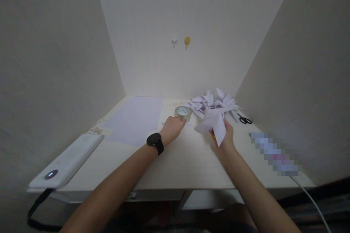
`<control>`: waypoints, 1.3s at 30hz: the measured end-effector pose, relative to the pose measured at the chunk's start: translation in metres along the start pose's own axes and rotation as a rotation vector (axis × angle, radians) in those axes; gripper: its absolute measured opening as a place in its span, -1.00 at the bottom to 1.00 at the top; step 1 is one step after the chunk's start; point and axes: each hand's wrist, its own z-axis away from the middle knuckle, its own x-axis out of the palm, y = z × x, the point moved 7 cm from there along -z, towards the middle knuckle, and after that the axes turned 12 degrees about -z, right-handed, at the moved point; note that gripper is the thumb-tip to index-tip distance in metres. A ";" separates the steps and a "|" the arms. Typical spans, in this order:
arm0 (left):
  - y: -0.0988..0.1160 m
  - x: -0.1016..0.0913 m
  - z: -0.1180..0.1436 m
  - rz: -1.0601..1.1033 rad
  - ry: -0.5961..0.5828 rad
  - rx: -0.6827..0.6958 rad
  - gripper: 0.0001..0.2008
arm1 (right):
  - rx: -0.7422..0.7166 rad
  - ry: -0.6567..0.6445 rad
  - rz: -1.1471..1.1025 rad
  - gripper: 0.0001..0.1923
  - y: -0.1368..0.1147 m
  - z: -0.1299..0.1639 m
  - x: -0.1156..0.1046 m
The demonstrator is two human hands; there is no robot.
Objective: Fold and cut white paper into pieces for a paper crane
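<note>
A white paper pinwheel (213, 121) is in my right hand (228, 136), whose fingers are closed behind its blades. Something yellow and red shows below the pinwheel by those fingers; I cannot make out what it is. My left hand (172, 130), with a black watch on the wrist, has its fingers curled against the near rim of a roll of clear tape (183, 110). The fingertips are partly hidden there. Small pale paper strips lie on the table close to this hand.
Several white pinwheels (209, 99) are heaped at the back right, beside black-handled scissors (244, 119). White paper sheets (136, 116) lie at the left. Nearer is a white device (68, 158) with a black strap. A blurred-out object (275, 154) with a cable lies at the right.
</note>
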 end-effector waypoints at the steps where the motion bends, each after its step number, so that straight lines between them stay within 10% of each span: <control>1: 0.000 0.003 0.001 0.012 -0.011 0.000 -0.74 | 0.030 0.026 -0.004 -0.71 0.003 0.003 -0.001; 7: -0.003 -0.001 0.016 0.335 0.036 -0.005 -0.73 | 0.030 0.048 0.062 -0.75 0.003 0.010 -0.004; 17: 0.020 -0.006 0.035 1.783 -0.138 -0.216 -0.47 | -0.247 -0.095 0.326 -0.84 -0.011 0.030 0.009; 39: 0.037 -0.009 0.040 1.876 -0.176 -0.239 -0.51 | -0.544 -0.211 0.663 -0.94 -0.024 0.046 0.023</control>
